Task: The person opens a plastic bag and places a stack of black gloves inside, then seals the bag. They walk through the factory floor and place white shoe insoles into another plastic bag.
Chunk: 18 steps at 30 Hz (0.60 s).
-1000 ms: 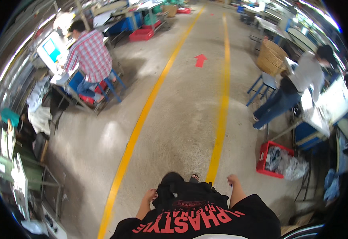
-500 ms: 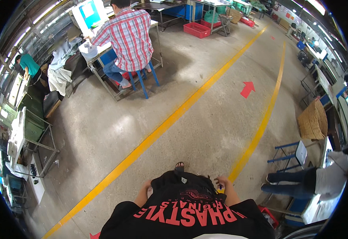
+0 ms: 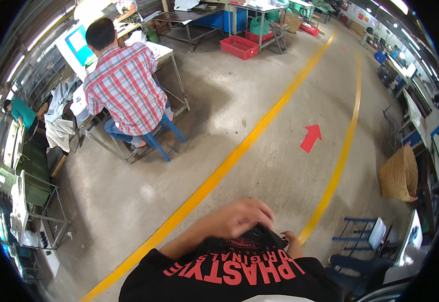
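My left hand (image 3: 243, 217) is lifted across the front of my black shirt (image 3: 229, 269), which has red lettering. Its fingers curve downward and are smeared by motion, so whether they hold anything is unclear. Lower and to the right, my right hand (image 3: 291, 237) is beside my body, next to dark fabric. Part of a finger or thumb shows, while the other fingers are hidden. Below my left hand, black cloth (image 3: 262, 236) bunches at my waist.
Two yellow lines (image 3: 239, 149) (image 3: 337, 173) and a red arrow (image 3: 311, 138) mark the concrete floor. A person in a checked shirt (image 3: 124, 90) sits at a table on the left. To the right stand a wicker basket (image 3: 398, 173) and a blue-legged stool (image 3: 377, 234). Red crates (image 3: 239, 47) lie farther ahead.
My left hand has risen from my side and swung rightward across my front. The seated person and table have shifted left and lower in view; the right-hand stool now appears lower.
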Each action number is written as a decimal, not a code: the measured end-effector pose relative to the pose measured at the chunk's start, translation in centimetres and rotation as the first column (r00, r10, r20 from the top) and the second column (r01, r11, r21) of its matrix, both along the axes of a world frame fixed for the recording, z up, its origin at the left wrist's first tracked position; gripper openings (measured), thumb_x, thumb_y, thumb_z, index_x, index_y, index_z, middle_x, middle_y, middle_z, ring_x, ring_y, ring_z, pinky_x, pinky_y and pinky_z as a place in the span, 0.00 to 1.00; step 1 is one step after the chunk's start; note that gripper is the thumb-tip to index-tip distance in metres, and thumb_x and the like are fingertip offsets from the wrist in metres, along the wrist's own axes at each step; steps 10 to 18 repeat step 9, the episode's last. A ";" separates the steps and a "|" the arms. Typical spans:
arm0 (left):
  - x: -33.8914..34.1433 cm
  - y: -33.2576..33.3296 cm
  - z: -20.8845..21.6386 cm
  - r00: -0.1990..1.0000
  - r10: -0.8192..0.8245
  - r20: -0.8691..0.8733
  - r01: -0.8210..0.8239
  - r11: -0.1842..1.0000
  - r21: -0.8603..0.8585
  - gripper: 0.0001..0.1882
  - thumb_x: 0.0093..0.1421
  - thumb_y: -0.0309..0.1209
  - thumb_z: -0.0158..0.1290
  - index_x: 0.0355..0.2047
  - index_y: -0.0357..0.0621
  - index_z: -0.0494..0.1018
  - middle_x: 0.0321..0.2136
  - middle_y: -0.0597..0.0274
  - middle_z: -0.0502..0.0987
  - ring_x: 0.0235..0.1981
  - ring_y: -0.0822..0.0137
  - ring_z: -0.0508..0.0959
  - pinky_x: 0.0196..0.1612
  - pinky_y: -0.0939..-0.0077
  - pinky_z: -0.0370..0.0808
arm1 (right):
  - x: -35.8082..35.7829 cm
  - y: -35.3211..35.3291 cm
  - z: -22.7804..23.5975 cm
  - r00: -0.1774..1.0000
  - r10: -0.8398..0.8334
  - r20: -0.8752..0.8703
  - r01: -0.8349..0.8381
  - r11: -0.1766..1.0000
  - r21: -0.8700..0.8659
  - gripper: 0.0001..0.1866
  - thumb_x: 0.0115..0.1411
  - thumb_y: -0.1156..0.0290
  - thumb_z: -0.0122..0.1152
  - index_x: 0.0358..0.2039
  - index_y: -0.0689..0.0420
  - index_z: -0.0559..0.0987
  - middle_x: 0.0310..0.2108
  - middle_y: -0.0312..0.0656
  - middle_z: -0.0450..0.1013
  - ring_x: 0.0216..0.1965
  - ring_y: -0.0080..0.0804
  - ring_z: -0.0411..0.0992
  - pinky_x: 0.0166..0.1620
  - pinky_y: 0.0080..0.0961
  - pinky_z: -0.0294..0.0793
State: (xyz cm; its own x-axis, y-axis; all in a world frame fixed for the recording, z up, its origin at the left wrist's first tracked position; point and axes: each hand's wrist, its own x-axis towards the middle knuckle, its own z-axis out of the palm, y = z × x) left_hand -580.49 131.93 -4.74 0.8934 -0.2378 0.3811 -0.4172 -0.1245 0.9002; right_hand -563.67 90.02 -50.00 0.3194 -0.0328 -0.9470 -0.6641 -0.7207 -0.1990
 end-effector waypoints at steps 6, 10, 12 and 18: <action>16.7 0.7 11.7 0.703 -0.468 0.536 0.640 0.744 -0.189 0.28 0.75 0.47 0.47 0.59 0.31 0.73 0.50 0.42 0.77 0.51 0.43 0.78 0.57 0.48 0.70 | 21.8 16.7 1.4 0.805 0.532 0.262 -0.560 0.827 0.040 0.20 0.65 0.62 0.60 0.52 0.59 0.81 0.32 0.45 0.77 0.22 0.38 0.74 0.29 0.37 0.76; 22.8 4.7 11.2 0.718 -0.484 0.500 0.614 0.778 -0.129 0.25 0.62 0.45 0.60 0.53 0.41 0.77 0.54 0.50 0.74 0.51 0.47 0.76 0.59 0.43 0.68 | 30.7 26.0 5.4 0.850 0.396 0.347 -0.468 0.870 0.153 0.24 0.69 0.58 0.55 0.61 0.55 0.77 0.37 0.50 0.76 0.24 0.41 0.75 0.30 0.41 0.78; 22.8 4.7 11.2 0.718 -0.484 0.500 0.614 0.778 -0.129 0.25 0.62 0.45 0.60 0.53 0.41 0.77 0.54 0.50 0.74 0.51 0.47 0.76 0.59 0.43 0.68 | 30.7 26.0 5.4 0.850 0.396 0.347 -0.468 0.870 0.153 0.24 0.69 0.58 0.55 0.61 0.55 0.77 0.37 0.50 0.76 0.24 0.41 0.75 0.30 0.41 0.78; 22.8 4.7 11.2 0.718 -0.484 0.500 0.614 0.778 -0.129 0.25 0.62 0.45 0.60 0.53 0.41 0.77 0.54 0.50 0.74 0.51 0.47 0.76 0.59 0.43 0.68 | 30.7 26.0 5.4 0.850 0.396 0.347 -0.468 0.870 0.153 0.24 0.69 0.58 0.55 0.61 0.55 0.77 0.37 0.50 0.76 0.24 0.41 0.75 0.30 0.41 0.78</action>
